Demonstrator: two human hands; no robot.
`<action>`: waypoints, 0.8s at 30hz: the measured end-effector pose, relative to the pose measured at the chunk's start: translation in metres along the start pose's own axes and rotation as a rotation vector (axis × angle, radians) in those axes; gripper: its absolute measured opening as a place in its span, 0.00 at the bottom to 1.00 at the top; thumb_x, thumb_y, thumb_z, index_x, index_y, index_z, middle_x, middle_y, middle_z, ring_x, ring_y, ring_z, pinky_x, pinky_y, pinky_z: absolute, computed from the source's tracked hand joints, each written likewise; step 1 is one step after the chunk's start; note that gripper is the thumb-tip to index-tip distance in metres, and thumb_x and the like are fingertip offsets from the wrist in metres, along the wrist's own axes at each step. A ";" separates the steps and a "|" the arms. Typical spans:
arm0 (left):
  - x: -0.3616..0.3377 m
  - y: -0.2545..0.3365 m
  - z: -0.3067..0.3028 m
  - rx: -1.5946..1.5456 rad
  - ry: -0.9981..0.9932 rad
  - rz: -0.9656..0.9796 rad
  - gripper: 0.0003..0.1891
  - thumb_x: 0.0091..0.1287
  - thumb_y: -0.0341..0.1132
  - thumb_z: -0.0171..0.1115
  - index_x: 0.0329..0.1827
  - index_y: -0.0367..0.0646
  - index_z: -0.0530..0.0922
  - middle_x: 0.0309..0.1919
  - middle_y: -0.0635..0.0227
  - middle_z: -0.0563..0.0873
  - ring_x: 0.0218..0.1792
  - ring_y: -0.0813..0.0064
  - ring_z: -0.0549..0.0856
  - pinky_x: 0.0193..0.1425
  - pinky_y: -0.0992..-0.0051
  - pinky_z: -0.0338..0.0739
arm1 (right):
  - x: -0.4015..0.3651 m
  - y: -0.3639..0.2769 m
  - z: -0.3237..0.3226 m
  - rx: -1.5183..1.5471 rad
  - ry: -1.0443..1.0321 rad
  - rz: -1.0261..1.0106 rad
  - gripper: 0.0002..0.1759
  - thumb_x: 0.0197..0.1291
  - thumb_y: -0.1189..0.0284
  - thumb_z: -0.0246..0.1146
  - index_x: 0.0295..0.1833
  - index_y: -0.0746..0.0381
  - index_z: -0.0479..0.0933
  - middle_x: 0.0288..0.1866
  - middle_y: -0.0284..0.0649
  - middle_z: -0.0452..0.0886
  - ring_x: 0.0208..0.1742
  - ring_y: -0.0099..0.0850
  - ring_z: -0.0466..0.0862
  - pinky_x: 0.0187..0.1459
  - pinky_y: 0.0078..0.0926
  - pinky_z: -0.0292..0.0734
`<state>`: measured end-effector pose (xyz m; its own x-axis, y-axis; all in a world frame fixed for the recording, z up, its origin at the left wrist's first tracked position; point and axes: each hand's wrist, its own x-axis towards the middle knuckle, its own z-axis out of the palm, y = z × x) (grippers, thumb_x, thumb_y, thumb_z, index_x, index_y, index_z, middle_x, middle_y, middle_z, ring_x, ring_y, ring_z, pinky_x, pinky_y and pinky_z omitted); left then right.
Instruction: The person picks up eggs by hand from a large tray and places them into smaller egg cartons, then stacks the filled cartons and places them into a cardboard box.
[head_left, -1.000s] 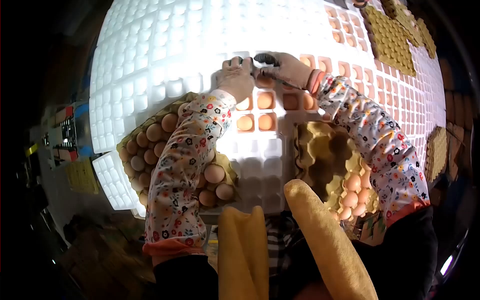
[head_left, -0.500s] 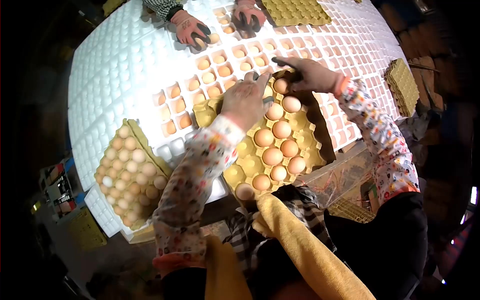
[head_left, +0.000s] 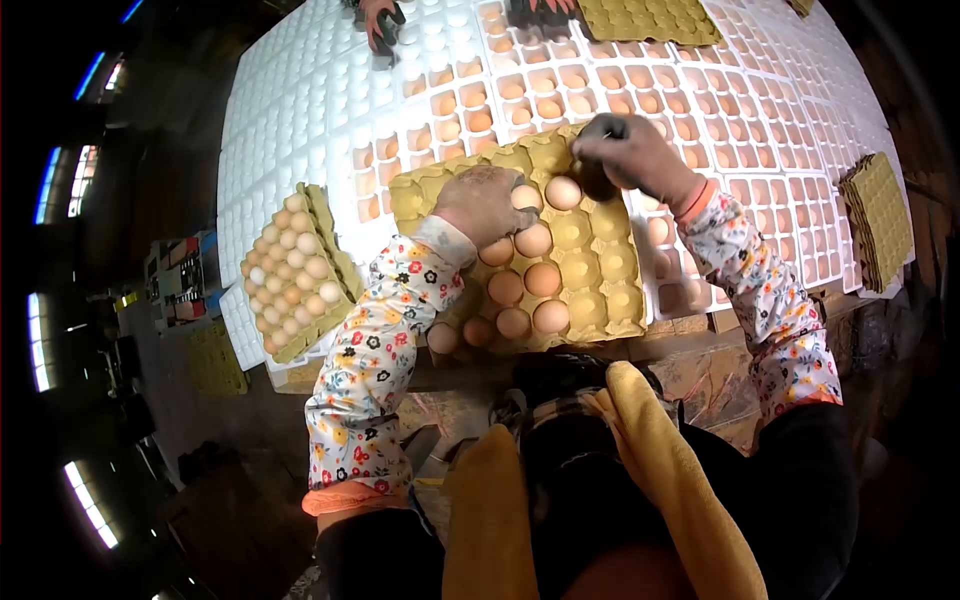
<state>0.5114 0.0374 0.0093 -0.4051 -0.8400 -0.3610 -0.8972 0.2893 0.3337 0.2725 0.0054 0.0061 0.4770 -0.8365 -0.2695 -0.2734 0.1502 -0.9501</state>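
A yellow pulp tray lies at the front edge of the white trays, with several brown eggs in its left and middle cups. My left hand is over the tray's left part, its fingers curled round a pale egg. At the tray's upper right, my right hand is closed, dark-tipped fingers bent down, with part of an egg showing beneath it. Another egg sits in the tray between my hands.
White trays cover the table, many cups holding eggs. A full egg tray tilts at the left. Stacked pulp trays stand at the right, another tray at the far side. Another person's gloved hands show at the top.
The view has shifted. The yellow tray sits more level, with more empty cups showing at its right and top. My right hand has closed. The other person's hands have moved apart from the eggs.
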 end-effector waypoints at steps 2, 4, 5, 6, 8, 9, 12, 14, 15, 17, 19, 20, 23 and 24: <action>-0.010 -0.002 -0.017 -0.323 -0.065 -0.102 0.23 0.58 0.46 0.67 0.54 0.43 0.80 0.41 0.59 0.86 0.40 0.67 0.86 0.47 0.69 0.79 | -0.016 -0.003 0.036 -0.799 0.038 -0.253 0.23 0.53 0.65 0.65 0.55 0.63 0.74 0.50 0.43 0.81 0.50 0.39 0.82 0.50 0.33 0.77; -0.033 -0.033 0.000 -1.214 0.140 -0.140 0.24 0.60 0.35 0.68 0.59 0.40 0.78 0.38 0.62 0.85 0.33 0.75 0.85 0.38 0.78 0.80 | -0.012 0.013 0.046 -0.948 -0.075 -0.317 0.25 0.55 0.66 0.64 0.58 0.61 0.73 0.53 0.44 0.81 0.51 0.40 0.82 0.54 0.37 0.76; -0.050 -0.033 -0.008 -1.424 0.203 -0.225 0.23 0.60 0.33 0.67 0.60 0.38 0.76 0.40 0.62 0.85 0.35 0.73 0.85 0.38 0.76 0.82 | -0.007 0.017 0.043 -0.925 -0.063 -0.350 0.25 0.56 0.66 0.64 0.59 0.61 0.73 0.51 0.43 0.81 0.48 0.37 0.83 0.52 0.35 0.77; -0.062 -0.037 -0.014 -1.500 0.202 -0.188 0.23 0.61 0.33 0.66 0.60 0.39 0.76 0.41 0.61 0.84 0.36 0.73 0.85 0.37 0.76 0.82 | -0.004 0.021 0.032 -0.501 -0.082 -0.243 0.25 0.57 0.66 0.64 0.61 0.61 0.73 0.48 0.41 0.81 0.44 0.33 0.83 0.49 0.32 0.78; -0.080 -0.043 -0.024 -1.436 0.155 -0.167 0.23 0.59 0.31 0.62 0.59 0.36 0.74 0.48 0.58 0.83 0.40 0.69 0.85 0.46 0.72 0.83 | -0.013 0.017 0.013 0.497 -0.141 0.091 0.26 0.60 0.65 0.66 0.63 0.61 0.72 0.41 0.35 0.79 0.35 0.21 0.79 0.38 0.18 0.78; -0.080 -0.047 -0.019 -1.138 0.141 -0.179 0.22 0.60 0.38 0.65 0.58 0.43 0.76 0.48 0.58 0.81 0.43 0.66 0.85 0.48 0.68 0.82 | -0.018 0.014 0.011 0.597 -0.142 -0.009 0.25 0.62 0.66 0.64 0.63 0.61 0.72 0.42 0.36 0.79 0.35 0.20 0.79 0.37 0.15 0.76; -0.074 -0.005 -0.008 0.379 0.082 0.005 0.23 0.55 0.52 0.70 0.52 0.56 0.79 0.57 0.56 0.73 0.50 0.55 0.80 0.51 0.62 0.79 | -0.020 -0.005 0.018 0.136 -0.292 -0.066 0.25 0.59 0.62 0.65 0.60 0.61 0.75 0.42 0.38 0.79 0.38 0.25 0.80 0.42 0.21 0.77; -0.067 0.006 -0.002 0.514 -0.036 0.041 0.23 0.55 0.53 0.69 0.51 0.52 0.80 0.58 0.57 0.73 0.52 0.54 0.78 0.52 0.63 0.78 | -0.021 -0.024 0.046 -0.608 -0.287 -0.301 0.22 0.55 0.62 0.66 0.53 0.60 0.79 0.52 0.45 0.77 0.45 0.38 0.80 0.50 0.33 0.76; -0.065 0.007 -0.008 0.532 -0.082 0.046 0.23 0.56 0.53 0.68 0.50 0.52 0.79 0.55 0.56 0.75 0.51 0.55 0.78 0.52 0.62 0.78 | -0.024 -0.022 0.065 -0.857 -0.199 -0.316 0.22 0.53 0.60 0.66 0.51 0.59 0.79 0.59 0.49 0.73 0.50 0.44 0.79 0.53 0.37 0.76; -0.073 -0.028 0.020 0.005 0.190 0.004 0.22 0.59 0.54 0.65 0.47 0.48 0.81 0.51 0.56 0.78 0.44 0.59 0.81 0.45 0.65 0.79 | -0.020 -0.025 0.091 -1.292 -0.282 -0.260 0.27 0.52 0.57 0.70 0.56 0.57 0.77 0.66 0.53 0.66 0.58 0.46 0.76 0.58 0.38 0.74; -0.097 -0.048 0.018 -0.998 0.149 -0.235 0.21 0.65 0.53 0.60 0.46 0.42 0.79 0.34 0.61 0.81 0.30 0.69 0.81 0.30 0.71 0.77 | -0.014 -0.022 0.094 -1.156 -0.215 -0.335 0.24 0.50 0.60 0.69 0.52 0.59 0.78 0.62 0.53 0.70 0.51 0.46 0.80 0.52 0.40 0.76; -0.109 -0.043 0.019 -1.314 0.266 -0.334 0.20 0.67 0.50 0.59 0.46 0.41 0.78 0.31 0.64 0.79 0.27 0.73 0.79 0.26 0.74 0.74 | -0.013 -0.020 0.090 -1.024 -0.179 -0.343 0.23 0.51 0.59 0.68 0.50 0.59 0.78 0.59 0.52 0.72 0.49 0.45 0.81 0.51 0.38 0.77; -0.136 -0.049 0.026 -1.562 0.392 -0.147 0.13 0.74 0.38 0.50 0.45 0.36 0.77 0.33 0.66 0.83 0.28 0.77 0.82 0.31 0.78 0.79 | 0.014 0.032 0.064 -0.582 -0.024 -1.008 0.12 0.65 0.67 0.59 0.52 0.58 0.76 0.41 0.43 0.80 0.36 0.33 0.80 0.41 0.28 0.78; -0.142 -0.053 0.028 -1.505 0.409 -0.117 0.14 0.74 0.38 0.50 0.45 0.35 0.77 0.33 0.66 0.83 0.29 0.77 0.82 0.31 0.78 0.79 | 0.001 0.025 0.063 -0.409 -0.032 -0.707 0.12 0.67 0.69 0.56 0.55 0.58 0.74 0.42 0.41 0.80 0.37 0.29 0.79 0.40 0.26 0.77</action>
<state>0.6114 0.1548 0.0185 -0.0502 -0.9594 -0.2775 0.1766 -0.2820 0.9430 0.3186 0.0411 -0.0277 0.6731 -0.6449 0.3620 -0.1791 -0.6171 -0.7663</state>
